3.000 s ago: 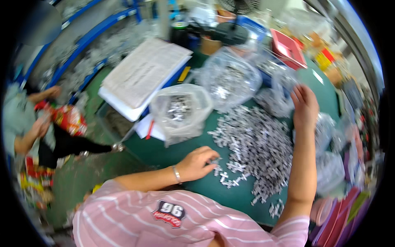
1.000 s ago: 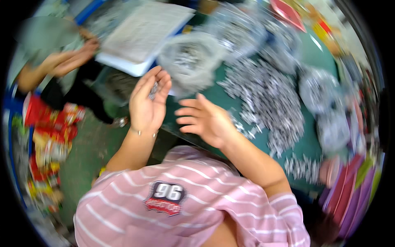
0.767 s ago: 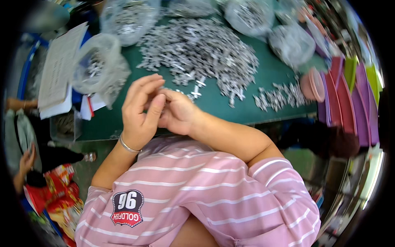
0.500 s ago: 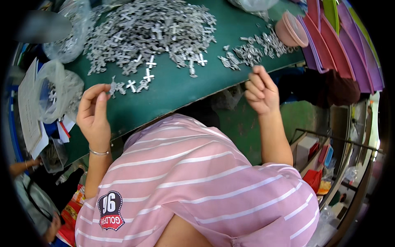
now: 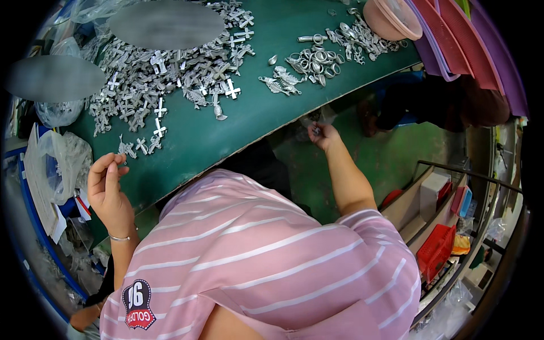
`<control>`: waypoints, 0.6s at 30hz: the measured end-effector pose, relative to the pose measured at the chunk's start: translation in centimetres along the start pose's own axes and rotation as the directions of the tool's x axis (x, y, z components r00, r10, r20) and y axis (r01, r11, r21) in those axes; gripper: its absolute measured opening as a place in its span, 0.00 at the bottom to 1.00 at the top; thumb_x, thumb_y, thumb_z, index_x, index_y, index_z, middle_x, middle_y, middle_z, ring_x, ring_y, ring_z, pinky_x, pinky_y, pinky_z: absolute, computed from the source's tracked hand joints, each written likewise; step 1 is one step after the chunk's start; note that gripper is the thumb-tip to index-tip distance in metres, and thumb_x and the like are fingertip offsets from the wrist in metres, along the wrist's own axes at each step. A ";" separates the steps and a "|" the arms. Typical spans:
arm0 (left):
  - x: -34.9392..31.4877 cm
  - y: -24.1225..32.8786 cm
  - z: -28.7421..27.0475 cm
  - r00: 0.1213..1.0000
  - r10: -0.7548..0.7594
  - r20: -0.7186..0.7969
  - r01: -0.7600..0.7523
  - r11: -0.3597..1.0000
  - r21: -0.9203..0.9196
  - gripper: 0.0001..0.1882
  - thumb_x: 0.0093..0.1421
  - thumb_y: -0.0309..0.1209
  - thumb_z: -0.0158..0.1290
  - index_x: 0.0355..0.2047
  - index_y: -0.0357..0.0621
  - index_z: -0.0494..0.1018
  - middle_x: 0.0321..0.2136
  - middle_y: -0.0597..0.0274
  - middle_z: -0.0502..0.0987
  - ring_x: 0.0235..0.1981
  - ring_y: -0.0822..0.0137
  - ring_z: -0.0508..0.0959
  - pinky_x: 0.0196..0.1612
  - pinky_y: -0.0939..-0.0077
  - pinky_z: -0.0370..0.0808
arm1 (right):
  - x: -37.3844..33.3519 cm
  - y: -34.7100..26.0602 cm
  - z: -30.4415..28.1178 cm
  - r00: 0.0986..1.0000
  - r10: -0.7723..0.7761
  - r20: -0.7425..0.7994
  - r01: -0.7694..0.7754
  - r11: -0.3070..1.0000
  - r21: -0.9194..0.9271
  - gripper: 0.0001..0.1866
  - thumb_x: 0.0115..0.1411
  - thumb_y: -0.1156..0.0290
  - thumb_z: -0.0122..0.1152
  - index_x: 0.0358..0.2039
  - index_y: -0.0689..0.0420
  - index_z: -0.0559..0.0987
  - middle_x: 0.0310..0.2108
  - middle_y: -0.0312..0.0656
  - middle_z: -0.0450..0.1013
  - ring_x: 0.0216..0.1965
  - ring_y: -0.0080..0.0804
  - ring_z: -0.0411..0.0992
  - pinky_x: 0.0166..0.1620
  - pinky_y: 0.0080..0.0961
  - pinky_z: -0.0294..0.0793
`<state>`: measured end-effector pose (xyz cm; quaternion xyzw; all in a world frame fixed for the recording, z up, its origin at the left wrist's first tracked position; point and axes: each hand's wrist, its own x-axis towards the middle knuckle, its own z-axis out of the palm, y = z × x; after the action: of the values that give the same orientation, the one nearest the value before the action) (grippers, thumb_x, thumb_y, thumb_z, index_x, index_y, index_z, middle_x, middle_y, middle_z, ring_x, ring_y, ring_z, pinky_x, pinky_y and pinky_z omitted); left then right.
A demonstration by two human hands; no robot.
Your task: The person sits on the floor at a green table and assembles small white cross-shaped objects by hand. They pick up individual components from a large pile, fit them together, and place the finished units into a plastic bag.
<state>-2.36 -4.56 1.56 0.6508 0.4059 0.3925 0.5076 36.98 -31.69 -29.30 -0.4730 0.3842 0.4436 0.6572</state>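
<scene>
My left hand [image 5: 107,192] sits at the near edge of the green table [image 5: 266,107], thumb and forefinger pinched together on something too small to make out, perhaps one charm; a few cross charms [image 5: 139,146] lie just beside it on the mat; the main heap of charms [image 5: 175,68] spreads further up the table. My right hand [image 5: 323,135] hangs below the table edge, fingers closed on a small clear bag [image 5: 314,116]; whether anything is inside, I cannot tell. A smaller cluster of rings [image 5: 317,56] lies near a pink bowl [image 5: 394,20], with stacked trays [image 5: 476,51] at the far right; bags of parts [image 5: 62,164] sit at the left edge.

I judge the charms to be cast metal: stiff, light singly, smooth and apt to slip; best taken by the cross-arms with fingertips. The bag looks thin, limp and slippery; I would hold it at the mouth, pinching one lip so it stays open.
</scene>
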 end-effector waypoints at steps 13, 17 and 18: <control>0.7 -0.2 0.2 0.997 -0.055 -0.053 0.064 0.981 0.184 0.09 0.58 0.24 0.48 0.39 0.36 0.71 0.33 0.61 0.75 0.30 0.76 0.72 0.32 0.86 0.68 | 7.8 -1.6 -3.3 0.959 -0.238 -0.152 0.255 0.961 0.108 0.12 0.61 0.70 0.39 0.39 0.61 0.71 0.38 0.47 0.71 0.36 0.41 0.72 0.39 0.35 0.76; 1.8 0.9 0.5 0.970 0.121 0.209 -0.234 0.686 0.689 0.24 0.41 0.28 0.62 0.41 0.42 0.71 0.41 0.59 0.68 0.39 0.65 0.69 0.40 0.75 0.67 | -2.8 -3.7 -0.7 0.801 -0.588 -0.117 0.577 0.809 -0.112 0.07 0.57 0.72 0.44 0.32 0.59 0.71 0.24 0.40 0.69 0.23 0.28 0.67 0.24 0.21 0.67; 1.9 -0.2 -0.1 0.942 0.165 0.293 -0.332 0.597 0.730 0.26 0.39 0.29 0.63 0.41 0.42 0.71 0.41 0.56 0.67 0.40 0.61 0.68 0.42 0.70 0.66 | -7.6 -3.2 2.4 0.580 -0.801 -0.149 0.786 0.598 -0.155 0.10 0.57 0.73 0.45 0.39 0.59 0.70 0.28 0.40 0.70 0.25 0.27 0.67 0.25 0.22 0.66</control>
<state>-1.75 -2.73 1.61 0.8896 0.3874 0.1831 0.1582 37.87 -31.54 -20.79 -0.6608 0.1809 0.0661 0.7255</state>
